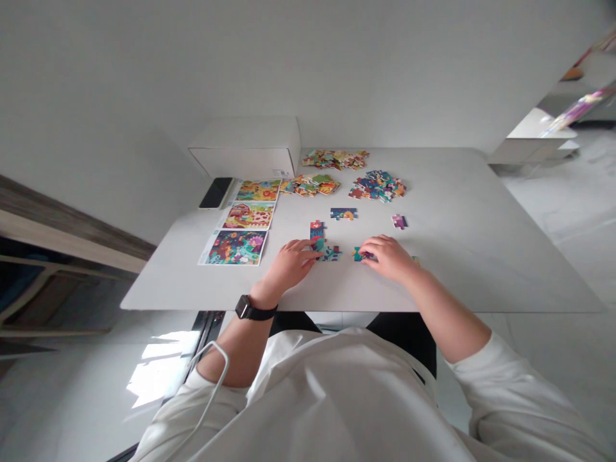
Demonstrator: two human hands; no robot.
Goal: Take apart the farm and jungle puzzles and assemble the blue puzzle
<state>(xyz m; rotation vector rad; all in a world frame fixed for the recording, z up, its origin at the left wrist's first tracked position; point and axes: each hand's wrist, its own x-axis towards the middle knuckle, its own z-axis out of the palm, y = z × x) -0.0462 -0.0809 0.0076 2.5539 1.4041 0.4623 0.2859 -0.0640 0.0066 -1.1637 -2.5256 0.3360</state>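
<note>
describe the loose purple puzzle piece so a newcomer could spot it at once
On the pale table, find the rightmost heap, with many dark blue pieces. Between that heap and the right hand lies the purple puzzle piece. Unlike the heaped pieces, it sits by itself.

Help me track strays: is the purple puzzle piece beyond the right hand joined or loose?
Loose: the purple puzzle piece lies on the table, apart from the pile behind and the right hand.
</note>
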